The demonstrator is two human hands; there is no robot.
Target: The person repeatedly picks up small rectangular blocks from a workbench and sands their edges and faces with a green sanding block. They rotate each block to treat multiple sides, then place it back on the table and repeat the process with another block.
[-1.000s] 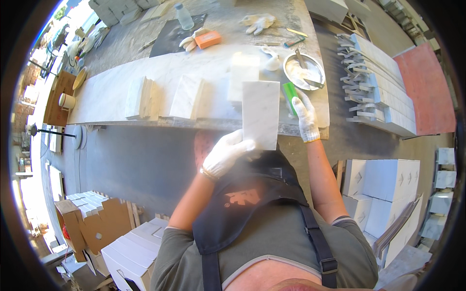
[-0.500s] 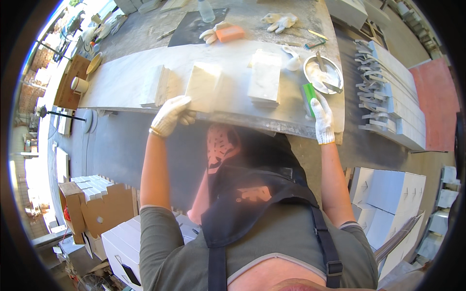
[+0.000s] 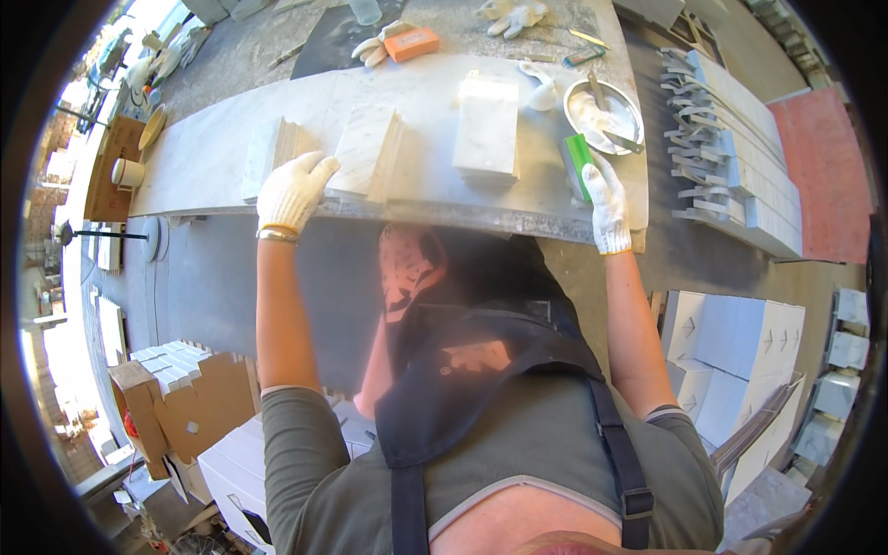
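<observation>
My left hand (image 3: 294, 194), in a white knitted glove, is at the bench's near edge, between the left stack of marble tiles (image 3: 270, 157) and the middle stack (image 3: 363, 150). Its fingers are partly bent and slightly apart, with no object visible in them; whether they touch the left stack I cannot tell. My right hand (image 3: 608, 205), gloved as well, grips a green rectangular block (image 3: 577, 165) upright at the right end of the marble slab (image 3: 421, 92). Just beyond that block stands a white bowl (image 3: 632, 109) of whitish paste with scrapers in it. A third stack (image 3: 487, 125) of pale tiles lies left of the block.
Further back lie an orange box (image 3: 412, 43), loose gloves (image 3: 511, 17) and a white spoon-like tool (image 3: 539, 88). Strapped white slabs (image 3: 740, 139) stand to the right. White boxes (image 3: 731, 342) are at my right side, with a cardboard box (image 3: 208, 398) at lower left.
The whole view has shifted, so the bench appears further up and left. My left hand's fingers have drawn up from the bench edge. The right hand keeps hold of the green block.
</observation>
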